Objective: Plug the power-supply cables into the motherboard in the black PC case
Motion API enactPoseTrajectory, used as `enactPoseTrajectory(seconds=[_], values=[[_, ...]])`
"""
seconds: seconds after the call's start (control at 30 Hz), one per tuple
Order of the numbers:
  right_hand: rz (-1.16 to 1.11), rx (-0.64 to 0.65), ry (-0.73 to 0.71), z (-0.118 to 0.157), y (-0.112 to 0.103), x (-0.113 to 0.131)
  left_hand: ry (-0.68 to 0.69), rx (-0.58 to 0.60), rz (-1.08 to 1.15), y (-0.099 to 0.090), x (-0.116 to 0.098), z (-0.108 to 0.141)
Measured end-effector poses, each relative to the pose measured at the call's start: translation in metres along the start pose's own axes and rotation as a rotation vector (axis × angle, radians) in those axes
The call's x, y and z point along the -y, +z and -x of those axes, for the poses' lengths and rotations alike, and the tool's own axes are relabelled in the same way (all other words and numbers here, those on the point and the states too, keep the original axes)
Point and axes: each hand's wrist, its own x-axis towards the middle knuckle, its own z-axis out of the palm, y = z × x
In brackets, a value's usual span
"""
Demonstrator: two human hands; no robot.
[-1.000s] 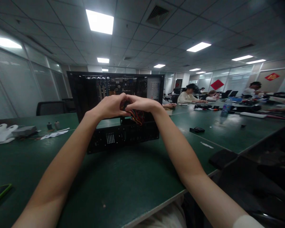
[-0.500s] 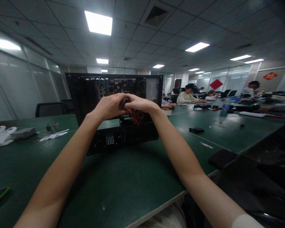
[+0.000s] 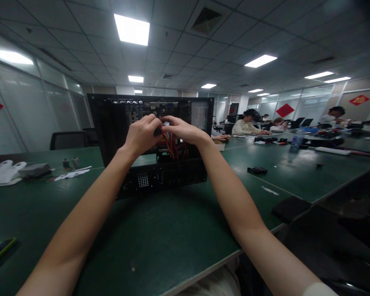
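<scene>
Computer case [image 3: 185, 172], one, black and open on the near side, stands on the green tabletop [image 3: 148, 234] at twelve o'clock from the seat. Taking its open face as a dial, one motherboard [image 3: 154, 109] sits near twelve, partly behind the fingers, one power supply unit [image 3: 200, 117] at two, and one perforated vent [image 3: 143, 179] between six and seven. One bundle of cables [image 3: 173, 150], with red, orange, yellow and dark wires, hangs just right of the dial's middle. The right hand [image 3: 185, 130] grasps that bundle at its upper end, thumb and fingers closed about it, with a small pale piece [image 3: 165, 123] showing there. The left hand [image 3: 143, 133] meets it from nine o'clock, fingers curled; I cannot tell whether they pinch anything.

The power supply's pale label carries lines too small to read. Three large red diamonds [image 3: 285, 110] hang on the walls; the one furthest right bears a gold character, apparently 福.

Toward ten o'clock from the seat lie one white plastic bag [image 3: 6, 172], one grey box [image 3: 35, 170] and two small cylinders [image 3: 76, 163]; nearer nine, one green-edged phone [image 3: 0, 251]. At one o'clock is one black plastic part [image 3: 257, 169]; between one and two, one clear bottle [image 3: 297, 139], its label unreadable.
</scene>
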Motion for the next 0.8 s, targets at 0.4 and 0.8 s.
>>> enactPoseTrajectory(seconds=[0.4,0.8], values=[[0.597,-0.102,-0.405,-0.017,-0.005,-0.03,-0.131,-0.13,-0.035,0.009,0.013,0.001],[1.092,-0.05,-0.251,-0.005,0.02,-0.026,-0.192,0.055,-0.11,0.03,0.026,0.007]])
